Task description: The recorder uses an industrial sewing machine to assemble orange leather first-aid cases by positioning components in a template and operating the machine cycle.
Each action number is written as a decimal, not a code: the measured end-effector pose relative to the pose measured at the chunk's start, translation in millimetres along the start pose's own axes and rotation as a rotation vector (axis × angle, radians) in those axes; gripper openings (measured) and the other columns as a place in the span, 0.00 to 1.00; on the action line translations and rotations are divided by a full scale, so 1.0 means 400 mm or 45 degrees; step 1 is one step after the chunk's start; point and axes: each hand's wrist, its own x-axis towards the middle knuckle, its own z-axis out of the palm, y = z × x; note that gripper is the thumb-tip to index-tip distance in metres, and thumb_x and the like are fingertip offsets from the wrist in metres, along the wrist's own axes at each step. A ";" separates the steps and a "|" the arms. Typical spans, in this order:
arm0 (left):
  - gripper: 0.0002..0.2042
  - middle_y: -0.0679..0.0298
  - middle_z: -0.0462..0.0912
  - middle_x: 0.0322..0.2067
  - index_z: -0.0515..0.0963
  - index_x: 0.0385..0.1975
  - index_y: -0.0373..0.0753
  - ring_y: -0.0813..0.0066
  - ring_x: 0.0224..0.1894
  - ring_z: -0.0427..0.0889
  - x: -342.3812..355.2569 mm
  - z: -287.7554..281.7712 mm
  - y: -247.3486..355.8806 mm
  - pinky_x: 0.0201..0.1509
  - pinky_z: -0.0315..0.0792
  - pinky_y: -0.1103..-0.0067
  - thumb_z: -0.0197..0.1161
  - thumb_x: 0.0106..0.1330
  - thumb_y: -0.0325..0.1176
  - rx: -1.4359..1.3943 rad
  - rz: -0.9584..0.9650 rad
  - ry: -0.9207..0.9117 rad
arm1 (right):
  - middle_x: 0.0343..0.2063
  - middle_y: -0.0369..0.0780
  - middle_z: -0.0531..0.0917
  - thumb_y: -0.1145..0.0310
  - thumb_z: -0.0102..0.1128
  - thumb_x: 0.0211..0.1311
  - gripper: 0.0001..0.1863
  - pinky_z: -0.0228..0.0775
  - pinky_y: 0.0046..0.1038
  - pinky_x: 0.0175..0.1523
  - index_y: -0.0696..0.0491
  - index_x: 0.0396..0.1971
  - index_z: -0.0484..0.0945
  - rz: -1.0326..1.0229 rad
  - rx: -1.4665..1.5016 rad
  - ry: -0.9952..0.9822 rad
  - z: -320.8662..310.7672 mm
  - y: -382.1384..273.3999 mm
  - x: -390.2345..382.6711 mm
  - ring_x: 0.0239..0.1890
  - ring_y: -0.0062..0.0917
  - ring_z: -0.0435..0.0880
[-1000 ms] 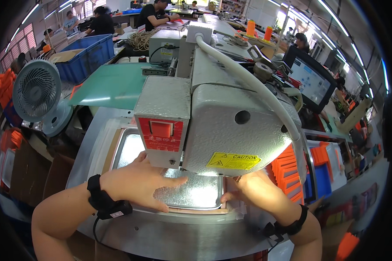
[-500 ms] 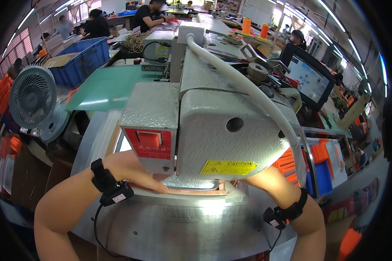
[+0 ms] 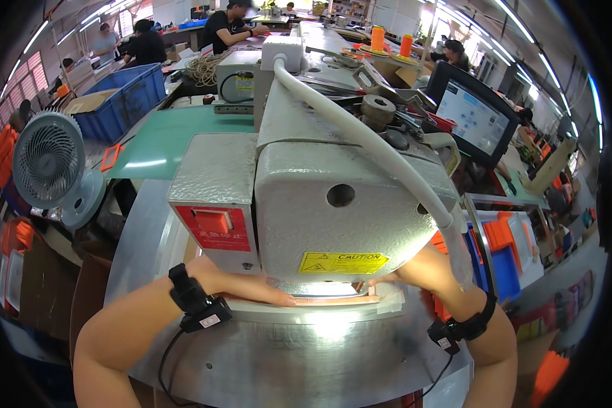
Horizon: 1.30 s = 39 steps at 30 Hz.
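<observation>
A large grey sewing machine head stands in front of me, a red switch panel on the box at its left. Under it lies a pale flat frame with a reddish-brown strip along its near side, on the metal table. My left hand reaches in below the switch box, one digit stretched flat along the strip; its other fingers are hidden. My right hand comes round the machine's right side, fingertips near the strip's right end, mostly hidden by the machine head. Both wrists wear black straps with small devices.
A grey fan and a blue crate stand left, beside a green mat. At the right are a monitor and trays with orange pieces. A thick white cable hangs over the machine. People work farther back.
The frame and my left hand have slid right relative to the machine head. My right fingertips show slightly more beside the frame's right end. The whole view has shifted a little.
</observation>
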 end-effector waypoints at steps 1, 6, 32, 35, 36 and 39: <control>0.35 0.56 0.81 0.56 0.76 0.60 0.36 0.67 0.56 0.79 0.010 0.008 -0.003 0.60 0.72 0.76 0.79 0.53 0.45 -0.004 -0.019 -0.025 | 0.31 0.43 0.83 0.47 0.74 0.44 0.54 0.71 0.42 0.51 0.52 0.71 0.59 -0.031 -0.061 0.018 -0.003 0.002 -0.001 0.42 0.38 0.83; 0.43 0.51 0.77 0.60 0.72 0.64 0.36 0.58 0.62 0.75 0.040 0.017 -0.052 0.66 0.67 0.70 0.71 0.53 0.62 0.141 0.033 -0.123 | 0.29 0.45 0.82 0.38 0.68 0.43 0.58 0.70 0.44 0.51 0.55 0.71 0.56 0.104 0.044 -0.131 -0.016 -0.009 0.006 0.42 0.42 0.82; 0.45 0.40 0.65 0.66 0.59 0.69 0.31 0.48 0.73 0.59 -0.174 0.187 -0.013 0.69 0.50 0.39 0.62 0.62 0.60 1.204 0.209 0.490 | 0.59 0.55 0.72 0.64 0.67 0.57 0.36 0.71 0.40 0.54 0.63 0.64 0.67 0.155 0.005 0.146 0.088 -0.180 -0.237 0.47 0.46 0.80; 0.36 0.48 0.80 0.48 0.67 0.66 0.37 0.48 0.49 0.79 -0.208 0.156 -0.036 0.49 0.70 0.55 0.67 0.59 0.49 1.086 -0.119 0.898 | 0.44 0.53 0.77 0.66 0.64 0.57 0.33 0.72 0.41 0.48 0.64 0.61 0.68 0.335 -0.003 0.180 0.101 -0.219 -0.236 0.41 0.45 0.81; 0.34 0.48 0.82 0.43 0.70 0.64 0.36 0.49 0.43 0.82 -0.218 0.143 -0.042 0.44 0.73 0.58 0.67 0.60 0.47 0.966 -0.286 0.923 | 0.38 0.52 0.78 0.66 0.64 0.56 0.31 0.72 0.42 0.47 0.64 0.60 0.69 0.357 0.025 0.221 0.114 -0.219 -0.235 0.39 0.45 0.81; 0.31 0.45 0.82 0.29 0.69 0.63 0.33 0.43 0.33 0.83 -0.238 0.099 -0.122 0.35 0.74 0.60 0.65 0.60 0.38 0.764 -0.134 0.915 | 0.30 0.50 0.79 0.68 0.62 0.56 0.29 0.72 0.43 0.43 0.64 0.58 0.70 0.440 0.214 0.247 0.118 -0.239 -0.214 0.35 0.46 0.81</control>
